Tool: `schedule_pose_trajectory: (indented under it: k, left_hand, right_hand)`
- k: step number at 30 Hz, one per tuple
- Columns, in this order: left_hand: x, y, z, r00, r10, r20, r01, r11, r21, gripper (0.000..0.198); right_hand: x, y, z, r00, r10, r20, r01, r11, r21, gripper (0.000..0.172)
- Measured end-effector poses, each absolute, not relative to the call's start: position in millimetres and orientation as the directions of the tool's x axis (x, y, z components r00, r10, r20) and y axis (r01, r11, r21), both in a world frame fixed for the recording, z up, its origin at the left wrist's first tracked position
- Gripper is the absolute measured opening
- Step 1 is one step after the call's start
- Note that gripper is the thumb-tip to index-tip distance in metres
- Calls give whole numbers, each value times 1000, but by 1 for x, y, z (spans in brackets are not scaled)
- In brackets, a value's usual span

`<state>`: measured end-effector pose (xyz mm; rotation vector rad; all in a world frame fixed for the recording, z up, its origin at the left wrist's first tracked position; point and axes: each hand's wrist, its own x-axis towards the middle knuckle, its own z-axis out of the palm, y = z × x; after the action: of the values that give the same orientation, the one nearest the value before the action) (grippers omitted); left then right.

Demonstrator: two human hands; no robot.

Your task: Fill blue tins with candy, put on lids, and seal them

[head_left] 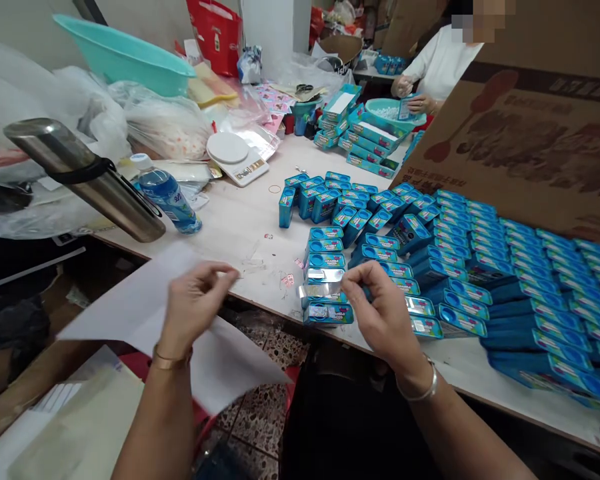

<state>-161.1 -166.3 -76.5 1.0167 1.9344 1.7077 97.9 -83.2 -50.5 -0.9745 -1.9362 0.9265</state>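
My right hand (380,310) pinches one end of a clear, shiny strip (323,290), likely tape or a sticker. The strip stretches left over a row of small blue boxes (326,260) standing upright at the table's edge. Shiny clear pieces lie on the tops of some boxes near that hand. To the left, my left hand (195,303) has thumb and forefinger closed together; what they hold, if anything, is too small to make out. Behind and beneath this hand spreads a large white sheet (130,303), partly hidden by the wrist; whether the fingers grip it does not show.
Many blue boxes (545,293) fill the right side before a big cardboard carton (530,133). A steel flask (87,180), a blue bottle (167,197) and a white scale (237,157) stand left. Across the table, a co-worker's hands (420,100) hold a box over a teal basin (387,110).
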Motion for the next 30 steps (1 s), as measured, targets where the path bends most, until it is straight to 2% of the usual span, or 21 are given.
schedule_pose_trajectory:
  k: [2, 4, 6, 9, 11, 14, 16, 18, 23, 27, 30]
  left_hand:
    - [-147, -158, -77, -420, 907, 27, 149, 40, 988, 42]
    - [-130, -145, -79, -220, 974, -51, 18, 56, 998, 64]
    - [-117, -131, -80, -136, 987, -80, -69, 71, 995, 77]
    - [-110, -110, -80, -127, 986, -107, -96, 95, 991, 67]
    - [-110, -99, -81, -136, 983, -122, -70, 113, 991, 54]
    - [-112, -85, -86, -143, 983, -119, -5, 120, 993, 46]
    - [-113, -77, -92, -151, 980, -127, 59, 137, 989, 44]
    - [-114, -71, -97, -167, 976, -137, 146, 162, 976, 42]
    - [-111, -61, -103, -183, 978, -103, 334, 161, 929, 38]
    - [-110, -59, -106, -156, 981, -118, 407, 173, 897, 35]
    - [-109, -61, -111, -136, 981, -140, 382, 183, 906, 36]
  right_hand:
    - [88, -68, -49, -399, 870, 290, 288, 420, -861, 11]
    - [78, -57, -49, -398, 872, 286, 268, 409, -872, 11]
    - [70, -52, -49, -406, 871, 279, 263, 403, -876, 12]
    - [63, -45, -51, -418, 872, 254, 263, 384, -885, 14]
    - [61, -41, -55, -411, 880, 237, 279, 369, -887, 15]
    - [60, -35, -66, -347, 902, 255, 353, 378, -856, 9]
    - [59, -32, -74, -296, 911, 288, 442, 398, -804, 6]
    - [58, -29, -80, -277, 903, 329, 536, 429, -727, 13]
    - [56, -24, -89, -356, 845, 399, 651, 531, -542, 11]
    - [58, -18, -94, -413, 836, 361, 688, 547, -477, 12]
    - [59, -15, -95, -446, 824, 351, 681, 566, -464, 11]
